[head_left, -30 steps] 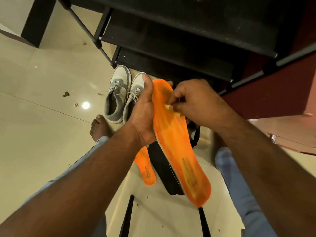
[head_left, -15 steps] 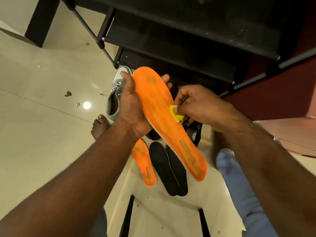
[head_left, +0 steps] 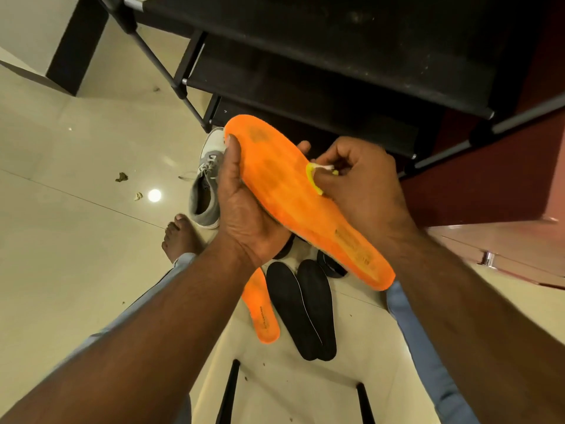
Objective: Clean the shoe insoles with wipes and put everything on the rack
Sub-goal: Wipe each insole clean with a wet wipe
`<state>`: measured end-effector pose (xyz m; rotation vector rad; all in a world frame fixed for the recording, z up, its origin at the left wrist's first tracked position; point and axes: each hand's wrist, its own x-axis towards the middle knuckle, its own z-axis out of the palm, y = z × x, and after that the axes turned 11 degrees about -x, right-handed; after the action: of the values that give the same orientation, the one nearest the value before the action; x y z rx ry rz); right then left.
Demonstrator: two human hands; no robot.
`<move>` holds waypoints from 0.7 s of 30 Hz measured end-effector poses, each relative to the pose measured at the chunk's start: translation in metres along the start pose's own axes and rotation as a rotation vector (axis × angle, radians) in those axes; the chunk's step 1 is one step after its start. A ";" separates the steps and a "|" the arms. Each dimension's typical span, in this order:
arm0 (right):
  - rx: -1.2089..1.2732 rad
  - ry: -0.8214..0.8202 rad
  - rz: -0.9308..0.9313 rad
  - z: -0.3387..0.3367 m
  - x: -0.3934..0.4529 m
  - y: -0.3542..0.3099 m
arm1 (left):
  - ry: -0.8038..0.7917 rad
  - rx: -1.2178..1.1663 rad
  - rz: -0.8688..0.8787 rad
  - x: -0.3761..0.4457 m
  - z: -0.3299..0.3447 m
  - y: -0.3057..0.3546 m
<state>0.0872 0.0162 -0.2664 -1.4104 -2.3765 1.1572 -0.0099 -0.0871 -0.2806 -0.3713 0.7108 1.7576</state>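
Note:
My left hand (head_left: 244, 206) grips an orange insole (head_left: 293, 191) from below, thumb on its toe end, holding it tilted above the floor. My right hand (head_left: 363, 185) pinches a small yellow wipe (head_left: 315, 179) and presses it against the insole's right edge. On the floor below lie a second orange insole (head_left: 263, 313) and two black insoles (head_left: 302, 310) side by side. A grey sneaker (head_left: 206, 185) stands by the black rack (head_left: 305, 71), partly hidden behind my left hand.
The rack's dark shelves fill the top of the view. A dark red cabinet (head_left: 489, 191) stands at right. A bare foot (head_left: 180, 237) rests on the pale tiled floor, with bits of debris (head_left: 121, 177) to the left. Two black bars (head_left: 227, 393) lie near the bottom.
The held insole has tilted so its toe end points further left and up. The wipe has moved along the insole's right edge with my right hand.

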 end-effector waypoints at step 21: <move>-0.150 0.025 -0.430 0.008 -0.008 0.003 | 0.003 0.141 -0.277 -0.005 0.002 -0.002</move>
<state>0.0901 0.0063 -0.2717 -0.8702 -2.6133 0.8588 -0.0062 -0.0892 -0.2774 -0.3578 0.7428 1.4379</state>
